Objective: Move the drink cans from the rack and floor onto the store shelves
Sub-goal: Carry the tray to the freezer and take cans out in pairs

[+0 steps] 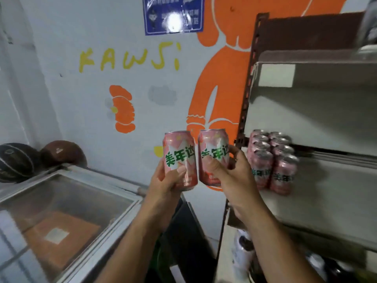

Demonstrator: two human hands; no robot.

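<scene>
Head view: left hand (163, 180) fingers wrap one pink can (179, 158); right hand (230, 172) fingers grip another pink can (212, 148), just left of the shelf (326, 193) bearing stacked cans (271, 160).

shelf board (336, 201) bare right of shelved cans (270, 162), brown post (247, 92) at left edge, upper shelf (326, 111) overhead

Even indoor light | glare on blue poster (173, 16) | edges blurred — wide-angle bowing
</scene>
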